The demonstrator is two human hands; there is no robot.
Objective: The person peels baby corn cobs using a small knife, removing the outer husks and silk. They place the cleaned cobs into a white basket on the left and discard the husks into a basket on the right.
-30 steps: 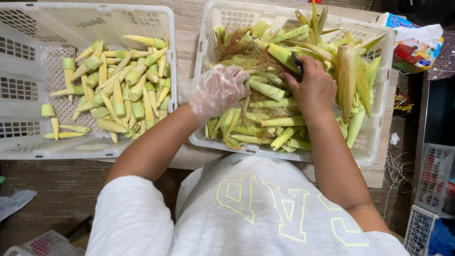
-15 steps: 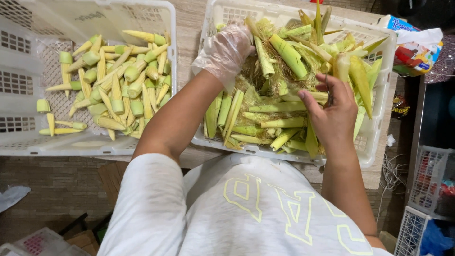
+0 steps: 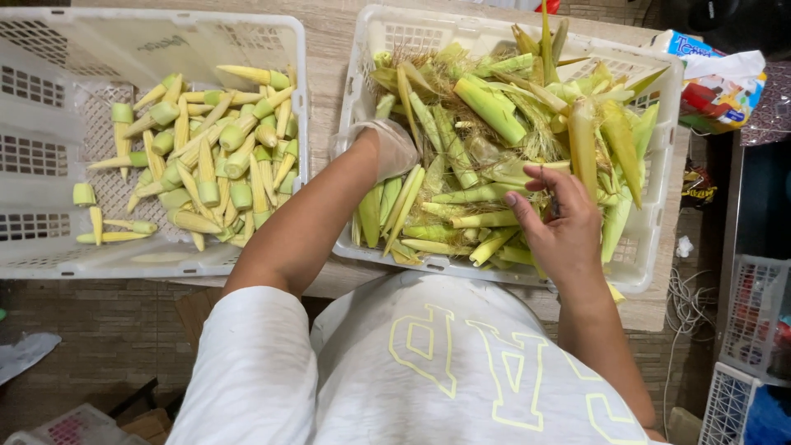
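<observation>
A good heap of peeled baby corn (image 3: 198, 165) already lies in the left crate (image 3: 49, 247), while plenty of unpeeled ears (image 3: 503, 124) remain in the right crate (image 3: 651, 247), where the gloved left hand (image 3: 383, 148) digs in, fingers hidden, and the bare right hand (image 3: 560, 227) hovers half-curled, holding nothing.

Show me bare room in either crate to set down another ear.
Left crate: bare floor along its left side and top, beside the peeled baby corn. Right crate is crowded with husked ears; left hand and right hand are in it.
</observation>
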